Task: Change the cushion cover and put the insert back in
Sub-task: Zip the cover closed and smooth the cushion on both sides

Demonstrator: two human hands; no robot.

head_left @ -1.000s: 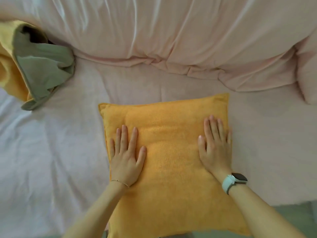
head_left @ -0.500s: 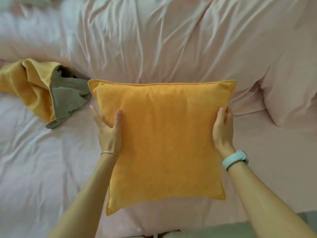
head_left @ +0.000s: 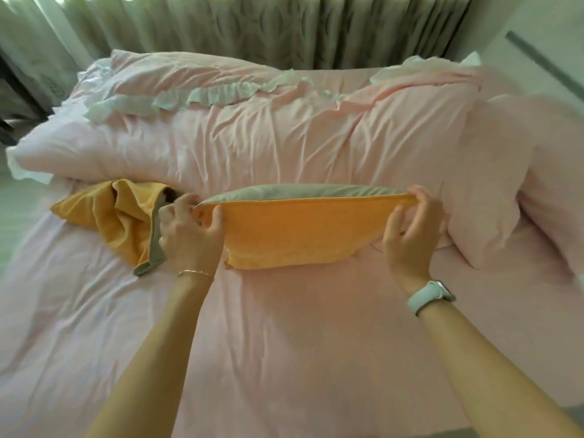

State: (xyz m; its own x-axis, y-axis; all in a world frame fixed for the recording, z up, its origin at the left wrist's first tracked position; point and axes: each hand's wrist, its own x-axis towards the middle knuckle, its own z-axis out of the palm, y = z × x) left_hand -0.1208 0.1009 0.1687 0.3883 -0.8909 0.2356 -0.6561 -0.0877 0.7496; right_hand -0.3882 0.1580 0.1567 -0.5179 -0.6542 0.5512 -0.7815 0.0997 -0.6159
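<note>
The filled orange cushion (head_left: 297,233) leans on its lower edge against the folded pink duvet (head_left: 284,143), its orange face towards me and a grey-green back showing along the top. My left hand (head_left: 189,235) grips its upper left corner. My right hand (head_left: 410,235) pinches its upper right corner. A crumpled spare cover (head_left: 126,216), orange with a grey-green lining, lies on the bed just left of my left hand.
The pink bed sheet (head_left: 284,343) spreads out in front of me. A pink pillow (head_left: 521,184) sits to the right, and a ruffled pillow (head_left: 189,80) lies behind the duvet. Green curtains (head_left: 284,26) hang at the back.
The cushion went from lying flat under my palms to being lifted by its sides, then moved away and stood against the duvet. My hands shifted up to its top corners.
</note>
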